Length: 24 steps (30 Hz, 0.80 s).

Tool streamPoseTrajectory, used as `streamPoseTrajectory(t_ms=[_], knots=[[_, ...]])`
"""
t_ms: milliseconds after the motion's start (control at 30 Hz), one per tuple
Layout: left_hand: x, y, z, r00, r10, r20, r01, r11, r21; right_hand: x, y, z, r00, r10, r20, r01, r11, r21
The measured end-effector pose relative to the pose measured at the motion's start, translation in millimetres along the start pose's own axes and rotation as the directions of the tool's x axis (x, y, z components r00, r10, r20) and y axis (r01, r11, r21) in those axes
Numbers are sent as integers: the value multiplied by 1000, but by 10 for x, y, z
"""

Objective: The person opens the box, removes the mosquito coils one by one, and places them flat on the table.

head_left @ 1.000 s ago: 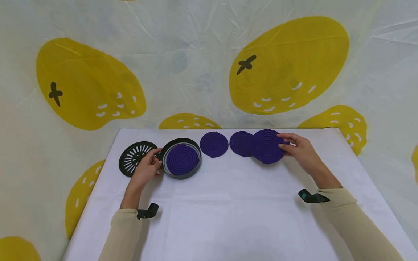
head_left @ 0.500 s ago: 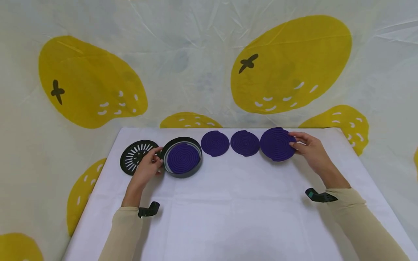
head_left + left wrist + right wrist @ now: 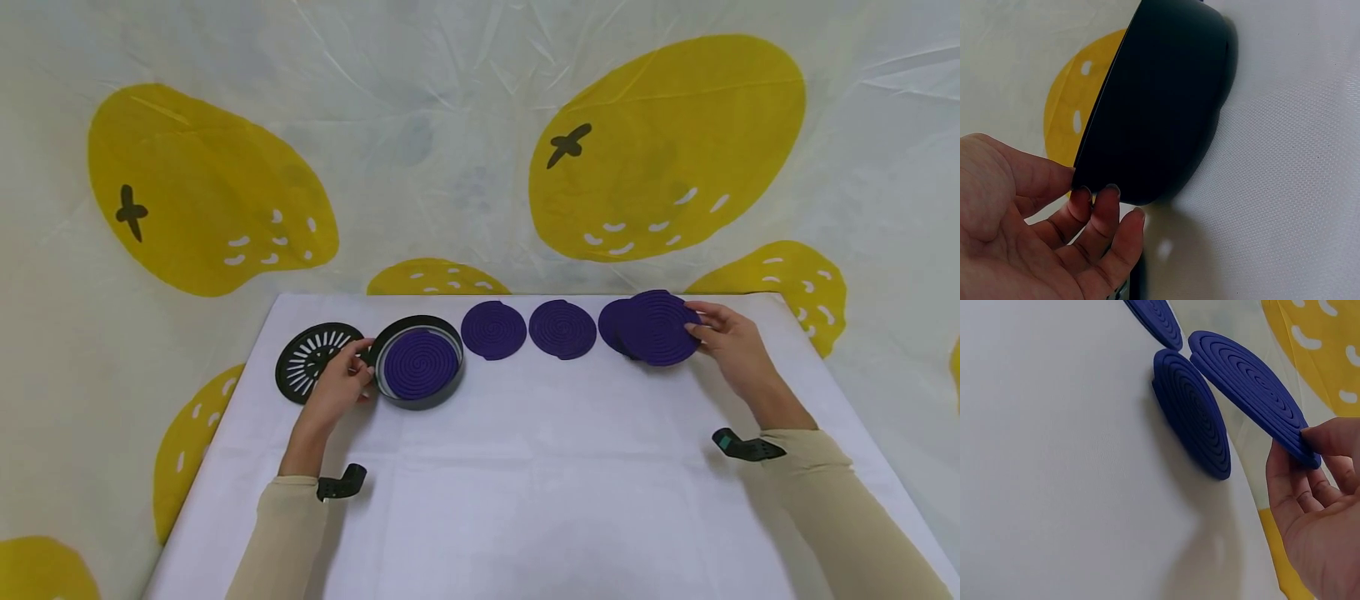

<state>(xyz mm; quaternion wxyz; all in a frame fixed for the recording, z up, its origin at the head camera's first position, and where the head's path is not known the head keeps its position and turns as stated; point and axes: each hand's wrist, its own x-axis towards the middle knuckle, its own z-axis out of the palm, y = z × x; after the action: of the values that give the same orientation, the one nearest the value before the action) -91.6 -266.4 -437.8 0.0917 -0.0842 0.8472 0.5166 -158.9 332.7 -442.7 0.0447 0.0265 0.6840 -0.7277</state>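
Note:
My left hand (image 3: 343, 379) pinches the rim of a round black coaster holder (image 3: 417, 406) at its left side. In the left wrist view, the thumb is at the rim of the holder's dark wall (image 3: 1154, 100) and the fingers curl by it. One purple spiral coaster (image 3: 420, 364) lies inside. My right hand (image 3: 731, 342) pinches another purple coaster (image 3: 660, 329) by its right edge, raised above the table in the right wrist view. It partly covers a third coaster (image 3: 613, 321) on the cloth, also seen in the right wrist view (image 3: 1194, 412).
Two more purple coasters, one (image 3: 493, 331) beside the holder and one (image 3: 562, 330) further right, lie along the table's back edge. A black slotted disc (image 3: 307, 358) lies left of the holder, partly behind the left hand. White cloth (image 3: 525, 483) covers the table; a fruit-print sheet (image 3: 450, 167) hangs behind.
My right hand has moved right with its coaster, uncovering the second coaster fully and part of the third one on the cloth. The left hand has stayed at the holder.

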Motion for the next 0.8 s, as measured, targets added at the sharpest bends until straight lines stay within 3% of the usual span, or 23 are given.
streamPoseTrajectory(t_ms=[800], knots=[[-13, 25, -8, 1000, 0, 13, -1, 1000, 11, 71, 57, -329, 990, 75, -120, -73, 997, 17]])
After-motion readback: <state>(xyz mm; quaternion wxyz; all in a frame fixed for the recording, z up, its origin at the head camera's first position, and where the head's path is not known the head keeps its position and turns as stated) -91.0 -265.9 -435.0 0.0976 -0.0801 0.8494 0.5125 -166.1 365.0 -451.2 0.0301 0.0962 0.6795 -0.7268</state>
